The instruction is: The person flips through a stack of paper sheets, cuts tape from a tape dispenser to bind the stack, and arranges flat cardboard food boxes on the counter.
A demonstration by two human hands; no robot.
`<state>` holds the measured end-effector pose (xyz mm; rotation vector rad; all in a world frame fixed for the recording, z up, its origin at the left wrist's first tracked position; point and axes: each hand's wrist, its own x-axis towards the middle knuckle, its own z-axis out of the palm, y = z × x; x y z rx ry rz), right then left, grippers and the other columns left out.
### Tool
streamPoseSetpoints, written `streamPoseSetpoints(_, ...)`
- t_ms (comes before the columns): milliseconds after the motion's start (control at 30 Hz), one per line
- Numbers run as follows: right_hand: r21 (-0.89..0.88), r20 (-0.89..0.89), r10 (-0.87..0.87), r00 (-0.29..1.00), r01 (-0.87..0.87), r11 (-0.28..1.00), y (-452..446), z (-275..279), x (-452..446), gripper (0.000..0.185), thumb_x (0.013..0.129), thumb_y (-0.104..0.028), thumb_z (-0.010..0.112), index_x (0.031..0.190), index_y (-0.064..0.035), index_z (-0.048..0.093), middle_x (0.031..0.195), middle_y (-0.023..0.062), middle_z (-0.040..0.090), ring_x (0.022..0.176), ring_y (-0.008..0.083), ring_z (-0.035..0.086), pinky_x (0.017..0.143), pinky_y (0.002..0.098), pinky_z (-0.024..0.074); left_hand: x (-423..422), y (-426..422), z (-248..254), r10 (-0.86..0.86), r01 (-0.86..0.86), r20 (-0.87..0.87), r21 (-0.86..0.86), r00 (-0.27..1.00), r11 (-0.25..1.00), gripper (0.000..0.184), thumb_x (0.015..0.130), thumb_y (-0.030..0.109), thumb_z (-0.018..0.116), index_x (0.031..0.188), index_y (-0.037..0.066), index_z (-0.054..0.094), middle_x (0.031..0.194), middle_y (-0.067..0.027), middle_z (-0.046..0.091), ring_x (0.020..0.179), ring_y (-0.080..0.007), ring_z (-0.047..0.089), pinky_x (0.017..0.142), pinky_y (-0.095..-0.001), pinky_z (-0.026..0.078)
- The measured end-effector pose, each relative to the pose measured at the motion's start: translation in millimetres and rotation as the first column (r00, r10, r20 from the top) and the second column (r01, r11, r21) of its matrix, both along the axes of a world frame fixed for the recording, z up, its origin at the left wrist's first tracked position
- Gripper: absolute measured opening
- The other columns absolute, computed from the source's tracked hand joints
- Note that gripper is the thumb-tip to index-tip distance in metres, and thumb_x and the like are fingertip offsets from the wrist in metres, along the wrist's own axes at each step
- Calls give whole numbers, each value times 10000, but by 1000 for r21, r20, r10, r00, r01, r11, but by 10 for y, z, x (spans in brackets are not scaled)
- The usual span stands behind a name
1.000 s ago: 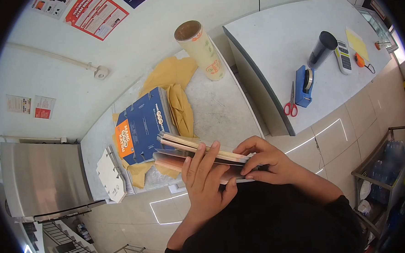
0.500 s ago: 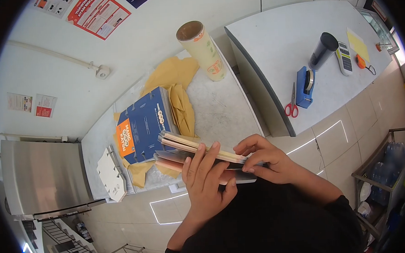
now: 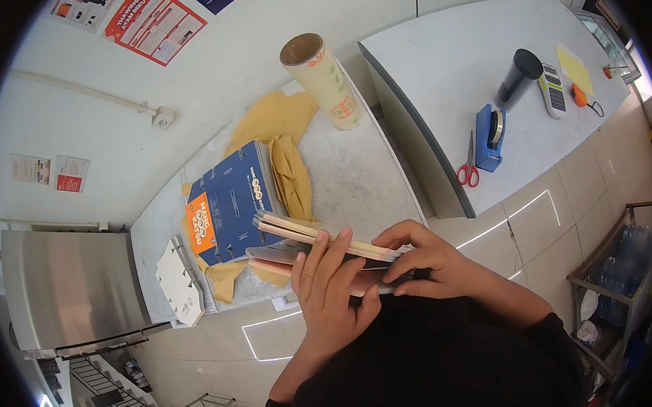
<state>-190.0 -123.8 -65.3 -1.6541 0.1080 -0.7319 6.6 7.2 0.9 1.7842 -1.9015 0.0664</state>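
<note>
Close to my body, a parted stack of thin sheets [image 3: 290, 229] with clear, plastic-looking edges rests between my hands; its exact kind I cannot make out. Cream layers make up the upper part, pinkish and dark ones the lower. My left hand [image 3: 327, 295] grips it from the near side, fingers over the upper layers and thumb low. At the other end, my right hand [image 3: 436, 264] has its bent fingers and thumb on the sheets' edges. Beyond them on the table lie flat navy cartons [image 3: 230, 197] printed "Mang Katsu", partly wrapped in brown paper [image 3: 291, 179].
A printed film roll [image 3: 323, 86] stands on the wall-side table [image 3: 353, 165]. White folded card [image 3: 179, 285] lies at its left end. The right counter [image 3: 430, 73] holds scissors [image 3: 468, 168], a blue tape dispenser [image 3: 491, 139], a dark tumbler [image 3: 517, 81] and a calculator [image 3: 552, 92].
My right fingers have slid slightly left and lower along the stack's edge, with the thumb and index finger closer together. My left hand keeps its grip almost unmoved.
</note>
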Motion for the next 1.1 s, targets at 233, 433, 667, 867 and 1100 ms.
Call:
streamPoseSetpoints(233,30,0,6,1000,-6,1000,-10,-1,6,237,906,-70,833,1127,-121,768,1447,142,559,1357,315,545,1089,442,474,1,-24,14,-6,6,-17,-1,1000,1000,368,923,271,714,1229,82,636,1552,-170,598,1503,-404,481,1244,-559,238)
streamPoseSetpoints(433,61,6,13,1000,-14,998,-15,-1,7,233,907,-56,824,1125,-122,775,1451,138,561,1360,311,541,1096,443,463,10,-26,6,-13,13,-17,4,1000,1000,391,914,266,713,1246,80,624,1552,-185,594,1500,-423,476,1238,-585,241)
streamPoseSetpoints(667,76,5,17,1000,-18,997,-25,7,5,225,913,-42,812,1122,-117,774,1451,136,561,1361,308,542,1097,437,460,-1,-40,4,-7,7,-7,-8,1000,1000,378,924,272,706,1242,84,626,1547,-183,599,1498,-417,480,1237,-576,247)
streamPoseSetpoints(867,56,2,-27,1000,26,998,-13,-7,5,272,945,33,729,1167,-115,784,1431,139,564,1342,296,561,1085,419,472,-11,-40,8,1,-1,-6,7,1000,1000,373,937,282,696,1246,84,625,1550,-183,595,1501,-415,476,1238,-575,245)
streamPoseSetpoints(1100,114,31,-58,998,54,992,2,-16,20,401,928,124,636,1206,-116,799,1416,140,568,1325,289,572,1075,408,481,-22,-64,14,14,-15,-22,-14,1000,1000,340,947,291,710,1223,97,673,1556,-130,605,1503,-343,497,1259,-503,227)
